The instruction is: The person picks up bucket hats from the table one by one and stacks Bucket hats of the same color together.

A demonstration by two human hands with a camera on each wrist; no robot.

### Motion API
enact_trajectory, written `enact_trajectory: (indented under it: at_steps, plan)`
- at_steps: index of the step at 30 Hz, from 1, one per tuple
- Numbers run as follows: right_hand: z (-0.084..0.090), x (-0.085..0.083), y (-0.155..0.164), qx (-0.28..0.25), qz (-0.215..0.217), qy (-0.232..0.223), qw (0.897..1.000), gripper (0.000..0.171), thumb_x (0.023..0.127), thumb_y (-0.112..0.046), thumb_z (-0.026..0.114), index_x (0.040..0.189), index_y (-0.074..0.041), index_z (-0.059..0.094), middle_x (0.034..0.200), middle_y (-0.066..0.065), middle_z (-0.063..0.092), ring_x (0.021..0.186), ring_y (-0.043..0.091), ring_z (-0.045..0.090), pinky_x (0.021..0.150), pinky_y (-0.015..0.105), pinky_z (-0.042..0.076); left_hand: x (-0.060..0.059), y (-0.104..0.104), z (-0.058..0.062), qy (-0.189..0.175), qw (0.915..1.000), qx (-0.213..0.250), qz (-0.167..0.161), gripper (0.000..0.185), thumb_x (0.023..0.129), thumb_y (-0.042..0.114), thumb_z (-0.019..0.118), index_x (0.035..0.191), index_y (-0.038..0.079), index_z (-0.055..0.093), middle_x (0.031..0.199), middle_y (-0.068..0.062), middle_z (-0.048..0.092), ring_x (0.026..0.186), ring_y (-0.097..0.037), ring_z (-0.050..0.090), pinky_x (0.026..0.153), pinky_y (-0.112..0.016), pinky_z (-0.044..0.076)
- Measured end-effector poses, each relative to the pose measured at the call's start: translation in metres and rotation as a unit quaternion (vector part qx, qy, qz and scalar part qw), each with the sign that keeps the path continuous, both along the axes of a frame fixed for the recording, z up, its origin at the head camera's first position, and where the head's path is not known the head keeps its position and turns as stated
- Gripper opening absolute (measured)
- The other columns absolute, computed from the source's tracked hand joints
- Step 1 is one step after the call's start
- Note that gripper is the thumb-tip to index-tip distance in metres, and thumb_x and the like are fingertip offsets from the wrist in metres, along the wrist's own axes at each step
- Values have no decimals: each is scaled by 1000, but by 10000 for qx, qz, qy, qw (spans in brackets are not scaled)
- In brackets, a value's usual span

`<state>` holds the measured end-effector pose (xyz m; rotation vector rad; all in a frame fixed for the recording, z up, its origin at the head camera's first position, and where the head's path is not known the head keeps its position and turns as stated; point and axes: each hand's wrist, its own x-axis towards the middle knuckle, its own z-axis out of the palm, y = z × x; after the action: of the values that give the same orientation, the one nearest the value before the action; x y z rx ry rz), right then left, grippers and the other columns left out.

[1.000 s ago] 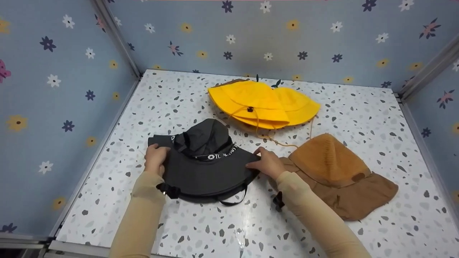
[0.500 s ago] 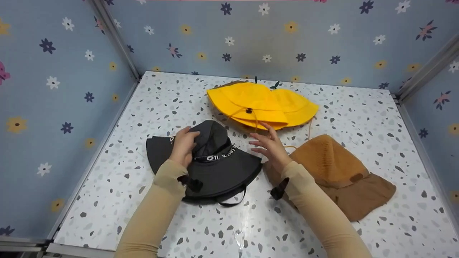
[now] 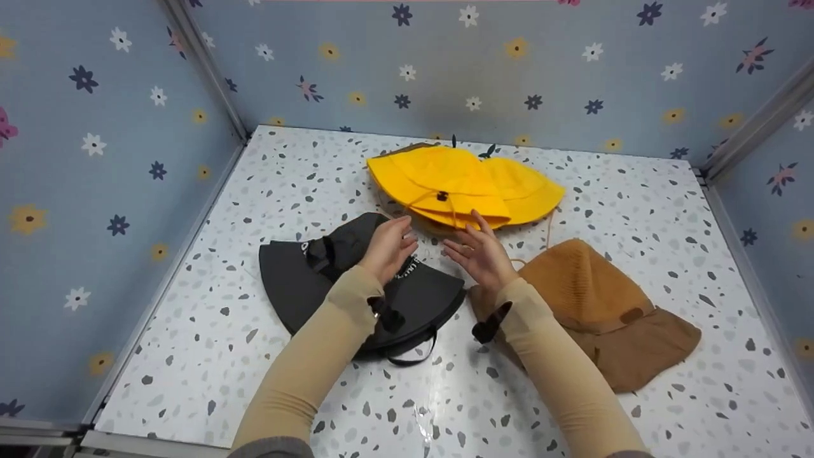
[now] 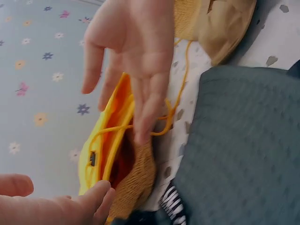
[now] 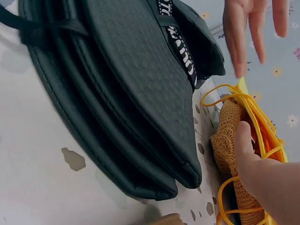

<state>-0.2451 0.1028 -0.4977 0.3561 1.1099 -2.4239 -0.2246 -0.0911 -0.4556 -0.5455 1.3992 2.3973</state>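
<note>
A black brimmed hat (image 3: pixel 305 286) with a white-lettered band lies flat at the front left of the speckled table (image 3: pixel 286 165). My left hand (image 3: pixel 389 242) hovers over the right side of its crown, fingers straight (image 5: pixel 248 28), holding nothing. My right hand (image 3: pixel 475 249) is open beside it, palm toward the left hand (image 4: pixel 131 56), just in front of the yellow hat (image 3: pixel 458 181). The yellow hat's cord (image 5: pixel 253 122) loops by my right thumb. A woven tan hat (image 4: pixel 138 183) shows under the yellow one.
A brown brimmed hat (image 3: pixel 598 299) lies at the right, under my right forearm. Blue flowered walls (image 3: pixel 95 159) close the table in on the left, back and right. Bare tabletop lies along the front edge (image 3: pixel 413 407).
Both hands let go of the black hat's brim. The left hand crossed over the crown to the right; the right hand rose toward the yellow hat. The crown now lies flatter.
</note>
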Motion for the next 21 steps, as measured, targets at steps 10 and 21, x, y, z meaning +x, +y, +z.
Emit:
enact_trajectory:
  at_steps: [10,21]
  plan:
    - [1,-11,10,-442,-404,-202,9980,54,107,-25,43,158,-27,25,163,16,22,146,34,34,120,43,31,-18,28,-26,-199,9989,400,102,54,110,36,32,155,6,30,168,-11,1,154,-35,9,125,-44,17]
    - [1,-17,11,-987,-763,-666,9900,52,106,-24,47,154,-17,29,161,15,19,145,34,35,118,38,35,-39,35,-47,-360,9964,642,415,76,102,61,33,158,10,23,168,-7,2,155,-32,6,123,-51,21]
